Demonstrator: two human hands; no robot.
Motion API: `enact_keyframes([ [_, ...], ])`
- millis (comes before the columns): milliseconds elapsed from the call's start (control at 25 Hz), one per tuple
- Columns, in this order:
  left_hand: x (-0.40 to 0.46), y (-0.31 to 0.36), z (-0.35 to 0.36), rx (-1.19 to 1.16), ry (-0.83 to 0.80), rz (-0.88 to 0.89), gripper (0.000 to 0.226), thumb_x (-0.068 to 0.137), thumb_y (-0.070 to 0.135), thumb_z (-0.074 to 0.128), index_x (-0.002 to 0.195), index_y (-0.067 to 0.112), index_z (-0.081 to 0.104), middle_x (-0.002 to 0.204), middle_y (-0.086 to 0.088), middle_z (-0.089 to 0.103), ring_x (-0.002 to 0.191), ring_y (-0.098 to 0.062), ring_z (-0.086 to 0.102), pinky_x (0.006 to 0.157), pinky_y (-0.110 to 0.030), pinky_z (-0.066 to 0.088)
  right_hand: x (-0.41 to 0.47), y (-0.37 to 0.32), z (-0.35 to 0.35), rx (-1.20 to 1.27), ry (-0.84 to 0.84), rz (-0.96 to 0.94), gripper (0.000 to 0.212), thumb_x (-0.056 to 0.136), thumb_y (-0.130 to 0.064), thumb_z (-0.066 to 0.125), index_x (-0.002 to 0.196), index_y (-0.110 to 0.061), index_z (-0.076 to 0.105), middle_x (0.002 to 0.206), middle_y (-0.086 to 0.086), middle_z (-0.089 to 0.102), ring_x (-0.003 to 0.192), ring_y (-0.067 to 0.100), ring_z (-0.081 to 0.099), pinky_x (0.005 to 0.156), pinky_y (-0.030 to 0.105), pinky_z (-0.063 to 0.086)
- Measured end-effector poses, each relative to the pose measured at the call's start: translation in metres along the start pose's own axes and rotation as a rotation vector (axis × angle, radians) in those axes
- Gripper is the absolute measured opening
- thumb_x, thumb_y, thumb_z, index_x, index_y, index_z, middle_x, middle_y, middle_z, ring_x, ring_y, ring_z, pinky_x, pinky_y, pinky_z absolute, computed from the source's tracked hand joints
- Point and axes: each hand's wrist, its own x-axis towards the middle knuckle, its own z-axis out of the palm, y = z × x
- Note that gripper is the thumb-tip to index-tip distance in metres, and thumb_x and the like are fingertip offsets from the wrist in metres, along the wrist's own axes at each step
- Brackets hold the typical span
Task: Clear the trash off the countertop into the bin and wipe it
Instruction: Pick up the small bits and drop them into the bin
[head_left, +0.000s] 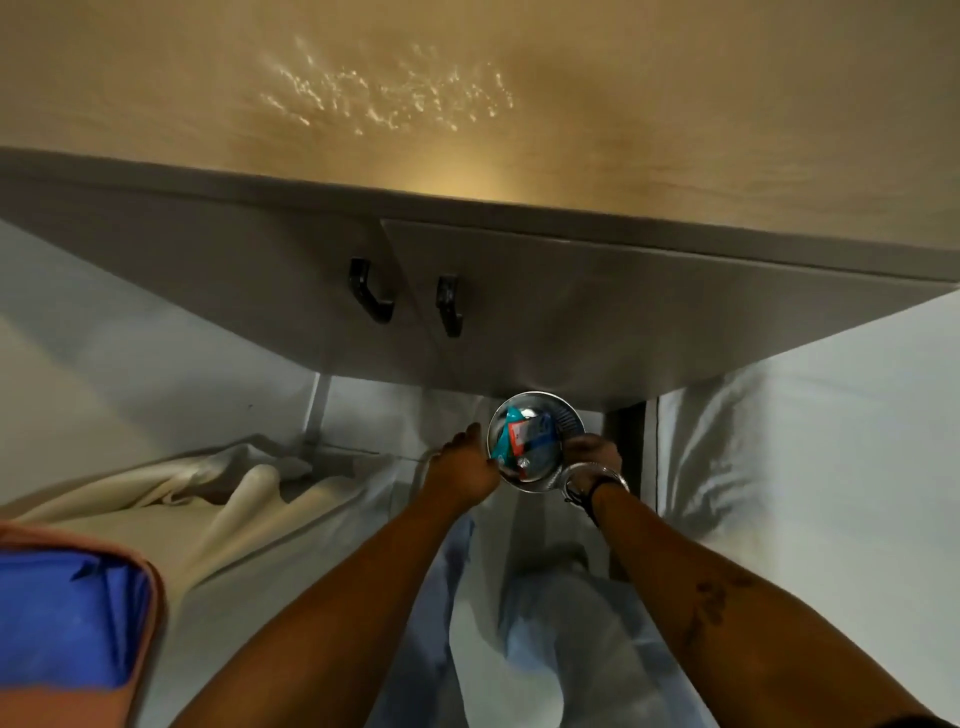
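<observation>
**Two hands at the little metal bin**

The big tan desk (467, 104) fills the top of the view. Its top is shiny and bare, with bright spots of light on it. Under it are grey cabinet doors (519, 301) with two dark handles (371, 296), one beside the other.

White sheets (805, 441) cover the floor on both sides. A cream cloth (218, 499) lies bunched up on the left. A blue and pink thing (67, 613) sits in the bottom left corner; it is hard to tell what it is.

Two bare arms reach down to a small round metal bin (535, 441) just below the cabinet. The left hand (465, 467) touches the bin's left rim, fingers curled; its grip on the rim cannot be told for sure. The right hand (592, 452) is wrapped around the right rim, holding the bin. Bracelets (597, 475) sit on the right wrist.

Inside the bin lies trash (522, 439): teal, red and blue wrappers, crumpled together.
</observation>
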Motion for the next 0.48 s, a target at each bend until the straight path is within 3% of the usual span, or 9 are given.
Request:
enact_keyframes([
  [160, -0.041, 0.003, -0.031, -0.055, 0.063, -0.020, 0.057, 0.090, 0.028, 0.057, 0.143, 0.017, 0.040, 0.141, -0.013, 0.054, 0.126, -0.032, 0.055, 0.105, -0.044, 0.045, -0.046, -0.034, -0.034, -0.052, 0.001, -0.090, 0.017, 0.085, -0.004, 0.057, 0.095, 0.003, 0.070, 0.096, 0.021, 0.069, 0.098, 0.035, 0.065, 0.066, 0.020, 0.043],
  [280, -0.084, 0.013, -0.058, -0.083, 0.152, -0.010, 0.049, 0.091, 0.032, 0.056, 0.138, 0.019, 0.045, 0.140, -0.010, 0.055, 0.124, -0.029, 0.056, 0.105, -0.043, 0.045, -0.091, -0.072, -0.058, -0.152, -0.062, -0.325, 0.018, 0.086, -0.005, 0.054, 0.092, -0.004, 0.071, 0.093, 0.014, 0.069, 0.088, 0.026, 0.062, 0.074, 0.024, 0.044],
  [480, -0.165, 0.021, -0.091, -0.275, 0.464, 0.013, 0.061, 0.094, 0.037, 0.054, 0.148, 0.016, 0.036, 0.151, -0.009, 0.045, 0.138, -0.028, 0.043, 0.113, -0.043, 0.036, -0.174, -0.139, -0.073, -0.165, -0.102, -0.758, 0.016, 0.083, -0.012, 0.062, 0.095, -0.009, 0.072, 0.097, 0.012, 0.073, 0.088, 0.024, 0.066, 0.082, 0.035, 0.052],
])
